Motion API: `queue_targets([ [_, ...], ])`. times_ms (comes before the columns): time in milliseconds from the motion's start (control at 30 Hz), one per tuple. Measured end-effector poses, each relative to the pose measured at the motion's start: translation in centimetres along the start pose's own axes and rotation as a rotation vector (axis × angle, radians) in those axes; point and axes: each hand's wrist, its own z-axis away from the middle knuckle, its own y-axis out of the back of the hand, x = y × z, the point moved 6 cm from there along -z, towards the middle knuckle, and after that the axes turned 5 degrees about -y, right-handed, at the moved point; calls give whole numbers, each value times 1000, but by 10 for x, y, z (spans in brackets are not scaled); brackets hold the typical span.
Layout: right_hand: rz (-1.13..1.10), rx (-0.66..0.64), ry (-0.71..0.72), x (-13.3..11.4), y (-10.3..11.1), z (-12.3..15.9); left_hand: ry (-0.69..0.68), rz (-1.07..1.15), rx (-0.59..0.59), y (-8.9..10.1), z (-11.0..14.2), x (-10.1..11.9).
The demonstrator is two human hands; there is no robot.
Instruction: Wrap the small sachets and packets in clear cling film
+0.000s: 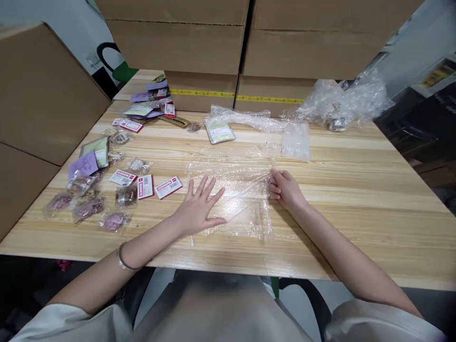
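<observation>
A sheet of clear bubble wrap [245, 199] lies spread on the wooden table in front of me. My left hand [199, 207] rests flat on its left part, fingers spread. At the sheet's right edge, my right hand [285, 190] pinches the plastic between thumb and fingers, pulling creases across it. Beyond the sheet sits a pale green flat packet [220, 131] with a white label. Left of my left hand are white cards with red borders and barcodes [168, 187], beside several small items in clear bags [126, 195].
Large cardboard boxes [178, 47] wall off the back, and another box [46, 95] stands at the left. Crumpled clear plastic [345, 102] is heaped at the back right. Small clear bags [295, 142] lie behind my right hand. Purple packets [83, 164] are piled at the left.
</observation>
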Motion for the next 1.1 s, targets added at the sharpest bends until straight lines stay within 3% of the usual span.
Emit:
queue_targets([
  [100, 304, -70, -24, -6, 3, 8, 20, -4, 0, 1, 0, 1],
  [200, 626, -385, -97, -4, -5, 23, 27, 1, 13, 0, 0, 1],
  [267, 621, -621, -86, -3, -14, 34, 29, 2, 19, 0, 0, 0],
  [333, 567, -732, -80, -3, -17, 38, 31, -4, 15, -1, 0, 0],
  [633, 371, -657, -197, 8, 3, 15, 33, -59, -6, -2, 1, 0],
  [1100, 430, -650, -276, 30, 30, 58, 14, -43, 3, -3, 0, -1],
])
